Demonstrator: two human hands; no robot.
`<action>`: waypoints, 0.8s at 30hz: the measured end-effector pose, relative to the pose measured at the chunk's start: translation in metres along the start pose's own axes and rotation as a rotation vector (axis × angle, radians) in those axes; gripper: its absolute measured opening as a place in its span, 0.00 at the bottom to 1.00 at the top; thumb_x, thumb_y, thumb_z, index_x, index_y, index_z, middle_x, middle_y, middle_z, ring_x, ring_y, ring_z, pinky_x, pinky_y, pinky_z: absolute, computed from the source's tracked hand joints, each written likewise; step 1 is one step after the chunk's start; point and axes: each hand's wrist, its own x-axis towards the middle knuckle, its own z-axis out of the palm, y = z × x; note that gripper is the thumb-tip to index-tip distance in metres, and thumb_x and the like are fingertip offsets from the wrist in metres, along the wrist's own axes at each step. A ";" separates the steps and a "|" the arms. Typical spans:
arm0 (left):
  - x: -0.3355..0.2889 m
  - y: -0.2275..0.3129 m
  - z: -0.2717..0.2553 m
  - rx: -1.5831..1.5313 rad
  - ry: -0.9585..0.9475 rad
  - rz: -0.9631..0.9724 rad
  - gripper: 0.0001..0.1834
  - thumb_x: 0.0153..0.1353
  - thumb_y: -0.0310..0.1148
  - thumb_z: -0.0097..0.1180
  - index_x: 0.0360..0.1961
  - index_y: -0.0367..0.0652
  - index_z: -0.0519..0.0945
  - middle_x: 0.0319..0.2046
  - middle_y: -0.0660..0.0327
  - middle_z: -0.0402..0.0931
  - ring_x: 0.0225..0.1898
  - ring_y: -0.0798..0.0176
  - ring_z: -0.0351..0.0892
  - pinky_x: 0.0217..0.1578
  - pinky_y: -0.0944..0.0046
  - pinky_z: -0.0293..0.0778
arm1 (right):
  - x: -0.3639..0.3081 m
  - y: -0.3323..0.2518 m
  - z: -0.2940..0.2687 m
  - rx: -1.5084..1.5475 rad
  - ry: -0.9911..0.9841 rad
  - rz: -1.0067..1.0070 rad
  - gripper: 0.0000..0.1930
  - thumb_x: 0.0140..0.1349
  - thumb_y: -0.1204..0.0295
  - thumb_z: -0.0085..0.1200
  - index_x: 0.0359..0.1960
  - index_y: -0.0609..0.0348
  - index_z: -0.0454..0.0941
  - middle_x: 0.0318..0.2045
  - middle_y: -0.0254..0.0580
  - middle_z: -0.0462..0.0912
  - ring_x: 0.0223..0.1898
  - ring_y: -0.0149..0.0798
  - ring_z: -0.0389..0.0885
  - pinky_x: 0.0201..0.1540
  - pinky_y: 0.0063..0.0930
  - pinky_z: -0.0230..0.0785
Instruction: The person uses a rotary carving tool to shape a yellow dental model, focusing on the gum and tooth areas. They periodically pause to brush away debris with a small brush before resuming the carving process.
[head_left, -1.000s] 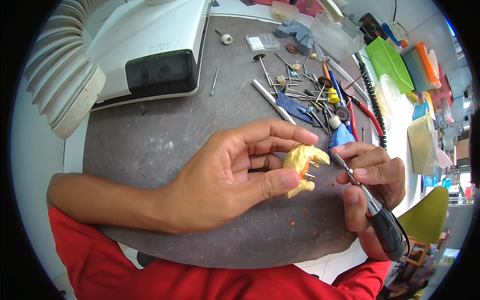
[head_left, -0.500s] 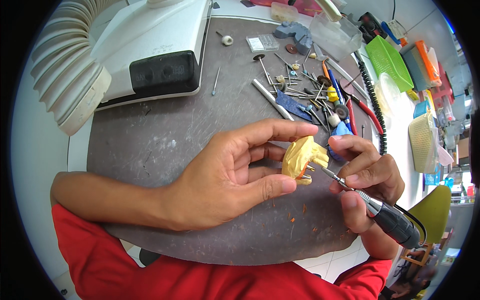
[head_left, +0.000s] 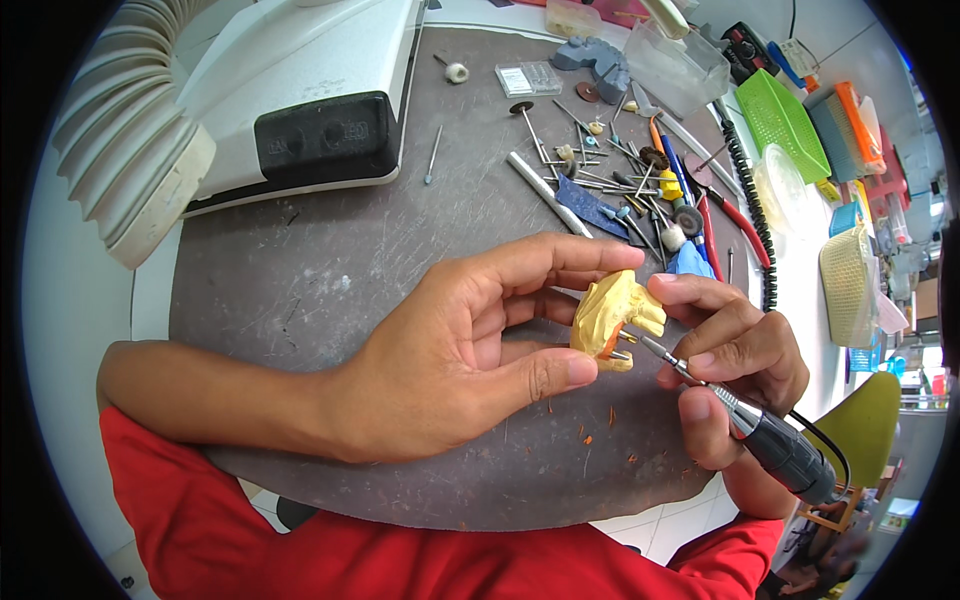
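My left hand (head_left: pixel 470 345) grips a yellow dental model (head_left: pixel 608 310) between the thumb below and the index finger above. Metal pins and an orange patch show on the model's right side. In my right hand (head_left: pixel 735 350) is a rotary handpiece (head_left: pixel 775 440) with a silver neck and a dark grey body, held like a pen. Its tip points up and left at the pins, very close to them; I cannot tell whether it touches. Fingers of the right hand also come near the model's right edge. Orange shavings (head_left: pixel 588 440) lie on the grey bench top below the hands.
Burs, polishing wheels and hand tools (head_left: pixel 640 185) crowd the bench beyond my hands, with red-handled pliers (head_left: pixel 745 235) at their right. A white machine (head_left: pixel 310 120) and a ribbed hose (head_left: pixel 130 130) stand at the far left. Baskets (head_left: pixel 783 125) line the right side.
The dental model has turned slightly in my left hand and shifted a little to the right. The handpiece has barely moved, its tip still beside the pins.
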 end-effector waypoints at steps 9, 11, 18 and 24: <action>0.000 -0.003 -0.003 -0.014 -0.023 -0.001 0.32 0.60 0.22 0.55 0.64 0.34 0.58 0.64 0.55 0.57 0.62 0.61 0.62 0.60 0.63 0.66 | 0.001 -0.002 -0.003 -0.054 -0.073 0.050 0.08 0.53 0.76 0.58 0.34 0.61 0.72 0.27 0.44 0.78 0.51 0.54 0.77 0.52 0.42 0.73; 0.000 -0.003 -0.004 -0.017 -0.031 -0.007 0.32 0.60 0.22 0.55 0.64 0.34 0.58 0.64 0.54 0.57 0.62 0.61 0.62 0.60 0.63 0.66 | 0.002 0.000 -0.002 -0.046 -0.057 0.027 0.09 0.51 0.78 0.60 0.32 0.63 0.74 0.28 0.46 0.79 0.49 0.55 0.78 0.50 0.42 0.76; 0.001 -0.004 -0.005 -0.054 -0.025 -0.027 0.32 0.59 0.20 0.54 0.64 0.34 0.58 0.64 0.53 0.57 0.62 0.61 0.62 0.61 0.62 0.65 | 0.003 0.004 -0.002 -0.081 -0.049 -0.001 0.09 0.49 0.79 0.62 0.31 0.64 0.75 0.27 0.47 0.79 0.47 0.55 0.79 0.48 0.40 0.78; 0.002 -0.006 -0.006 -0.031 -0.046 -0.003 0.32 0.59 0.19 0.54 0.64 0.34 0.58 0.64 0.53 0.57 0.62 0.60 0.63 0.61 0.61 0.65 | 0.001 0.008 0.001 -0.045 -0.013 -0.024 0.09 0.48 0.80 0.62 0.31 0.65 0.76 0.27 0.47 0.80 0.46 0.55 0.80 0.47 0.40 0.78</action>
